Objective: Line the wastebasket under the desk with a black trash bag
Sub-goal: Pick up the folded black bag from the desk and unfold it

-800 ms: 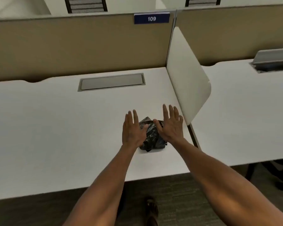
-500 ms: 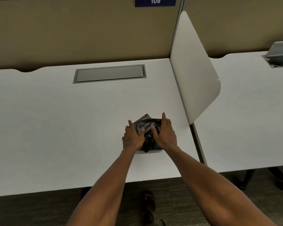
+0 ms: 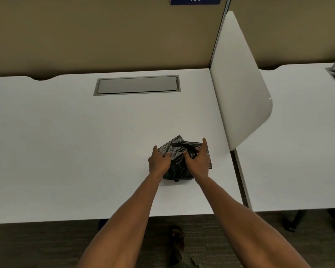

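Note:
A folded, crumpled black trash bag (image 3: 177, 149) lies on the white desk (image 3: 85, 142), near its front right corner. My left hand (image 3: 159, 161) presses on the bag's left side with fingers curled into the plastic. My right hand (image 3: 198, 162) covers its right side, thumb and fingers pinching the folds. Both hands grip the bag, which still rests on the desk. No wastebasket is in view; the space under the desk is hidden.
A white divider panel (image 3: 238, 84) stands at the desk's right edge, with a second desk (image 3: 298, 142) beyond it. A grey cable hatch (image 3: 136, 85) sits at the back, below the tan partition (image 3: 104, 35). My sandalled foot (image 3: 176, 244) stands on dark carpet.
My hands went from open and flat beside the bag to closed onto it from both sides. The camera tipped downward and moved closer to the desk.

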The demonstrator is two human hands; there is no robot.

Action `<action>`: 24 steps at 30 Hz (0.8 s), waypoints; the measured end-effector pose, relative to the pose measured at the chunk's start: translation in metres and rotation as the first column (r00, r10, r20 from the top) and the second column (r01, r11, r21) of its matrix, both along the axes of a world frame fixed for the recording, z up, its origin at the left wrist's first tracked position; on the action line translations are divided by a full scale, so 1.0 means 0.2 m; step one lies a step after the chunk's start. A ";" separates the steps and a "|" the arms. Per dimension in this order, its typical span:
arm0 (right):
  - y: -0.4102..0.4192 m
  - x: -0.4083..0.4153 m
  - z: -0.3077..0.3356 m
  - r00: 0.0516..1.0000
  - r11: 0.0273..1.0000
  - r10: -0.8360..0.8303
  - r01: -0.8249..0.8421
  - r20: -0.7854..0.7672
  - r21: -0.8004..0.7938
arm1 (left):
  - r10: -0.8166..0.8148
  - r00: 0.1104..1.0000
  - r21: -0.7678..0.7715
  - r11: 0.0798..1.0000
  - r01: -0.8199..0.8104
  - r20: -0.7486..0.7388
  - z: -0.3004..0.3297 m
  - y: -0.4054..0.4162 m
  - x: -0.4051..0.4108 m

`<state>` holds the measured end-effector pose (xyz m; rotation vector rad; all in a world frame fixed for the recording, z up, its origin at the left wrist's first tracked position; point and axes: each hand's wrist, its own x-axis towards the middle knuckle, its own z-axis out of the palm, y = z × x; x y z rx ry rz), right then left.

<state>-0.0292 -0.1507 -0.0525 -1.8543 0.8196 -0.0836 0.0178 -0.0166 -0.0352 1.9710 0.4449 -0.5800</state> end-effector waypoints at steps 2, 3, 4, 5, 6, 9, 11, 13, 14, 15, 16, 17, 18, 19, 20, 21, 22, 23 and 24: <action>0.00 -0.02 0.01 0.999 0.993 -0.043 0.041 0.023 0.108 | 0.044 0.999 -0.052 0.998 -0.044 -0.003 0.03 0.02 -0.01; 0.01 -0.03 0.03 0.997 0.982 -0.066 0.059 0.034 0.181 | 0.064 0.998 -0.086 0.994 -0.065 -0.008 0.05 0.03 -0.02; 0.01 -0.04 0.06 0.995 0.965 -0.089 0.074 0.049 0.253 | 0.084 0.996 -0.126 0.988 -0.085 -0.012 0.08 0.05 -0.03; 0.01 -0.05 0.09 0.992 0.945 -0.108 0.083 0.060 0.316 | 0.100 0.995 -0.168 0.981 -0.100 -0.010 0.11 0.08 -0.04; 0.01 -0.06 0.13 0.990 0.927 -0.119 0.084 0.075 0.366 | 0.112 0.994 -0.213 0.971 -0.110 -0.002 0.15 0.11 -0.05; 0.01 -0.10 0.26 0.983 0.881 -0.113 0.031 0.146 0.472 | 0.171 0.985 -0.388 0.911 -0.142 0.039 0.25 0.24 -0.08; 0.02 -0.12 0.35 0.975 0.855 -0.071 -0.051 0.213 0.516 | 0.249 0.968 -0.454 0.867 -0.204 0.041 0.31 0.35 -0.10; 0.06 -0.14 0.45 0.956 0.818 -0.029 -0.145 0.293 0.557 | 0.334 0.943 -0.449 0.842 -0.298 0.001 0.35 0.48 -0.12; 0.09 -0.14 0.50 0.944 0.798 -0.002 -0.198 0.330 0.570 | 0.348 0.937 -0.446 0.833 -0.327 -0.036 0.37 0.55 -0.12; 0.12 -0.14 0.55 0.933 0.779 0.037 -0.252 0.358 0.575 | 0.326 0.942 -0.459 0.827 -0.323 -0.076 0.40 0.60 -0.14; 0.16 -0.14 0.60 0.921 0.757 0.090 -0.311 0.380 0.575 | 0.265 0.958 -0.487 0.825 -0.286 -0.113 0.43 0.66 -0.16; 0.20 -0.14 0.63 0.905 0.731 0.147 -0.371 0.399 0.573 | 0.193 0.972 -0.544 0.805 -0.235 -0.134 0.47 0.70 -0.19; 0.24 -0.14 0.67 0.887 0.703 0.198 -0.425 0.416 0.571 | 0.133 0.983 -0.616 0.766 -0.184 -0.129 0.52 0.73 -0.24; 0.28 -0.14 0.70 0.868 0.682 0.243 -0.470 0.432 0.560 | 0.104 0.987 -0.686 0.710 -0.160 -0.123 0.57 0.76 -0.29; 0.33 -0.14 0.73 0.851 0.675 0.276 -0.502 0.446 0.540 | 0.087 0.989 -0.748 0.647 -0.148 -0.120 0.61 0.79 -0.33; 0.36 -0.15 0.76 0.837 0.671 0.293 -0.524 0.462 0.525 | 0.078 0.989 -0.800 0.583 -0.146 -0.124 0.63 0.83 -0.37; 0.41 -0.16 0.78 0.829 0.666 0.293 -0.534 0.476 0.521 | 0.074 0.989 -0.840 0.521 -0.148 -0.128 0.66 0.86 -0.41; 0.46 -0.17 0.80 0.827 0.656 0.278 -0.535 0.489 0.532 | 0.077 0.989 -0.870 0.470 -0.148 -0.126 0.69 0.91 -0.46; 0.51 -0.19 0.82 0.826 0.645 0.259 -0.534 0.500 0.547 | 0.094 0.989 -0.888 0.436 -0.147 -0.118 0.70 0.96 -0.50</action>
